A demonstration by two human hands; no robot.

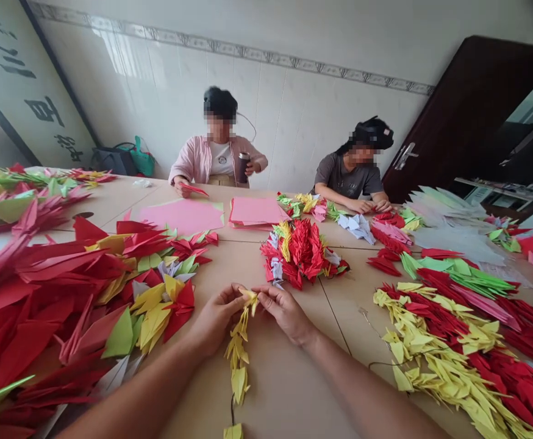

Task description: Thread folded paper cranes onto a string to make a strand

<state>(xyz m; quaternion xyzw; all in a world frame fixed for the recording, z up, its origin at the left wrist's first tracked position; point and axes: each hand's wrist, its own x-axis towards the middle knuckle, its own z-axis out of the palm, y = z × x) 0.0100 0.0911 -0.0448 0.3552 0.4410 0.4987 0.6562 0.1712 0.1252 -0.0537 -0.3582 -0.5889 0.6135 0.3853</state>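
Between my two hands, over the middle of the table, is a yellow folded paper piece (250,297) at the top of a string of yellow folded papers (238,347). My left hand (225,314) pinches it from the left, fingers closed. From the right, my right hand (285,310) has thumb and fingers closed on the same piece. The string hangs below my left fingers toward the table's near edge, with a dark cord showing between its lower pieces. Just beyond my hands lies a bundle of red, yellow and white folded papers (305,250).
Red, yellow and green folded papers (42,286) heap up at left. Yellow and red paper strings (458,347) lie at right. Pink sheets (257,211) rest farther back. Across the table (266,390), one person (221,149) holds a dark bottle; another (351,171) handles red paper.
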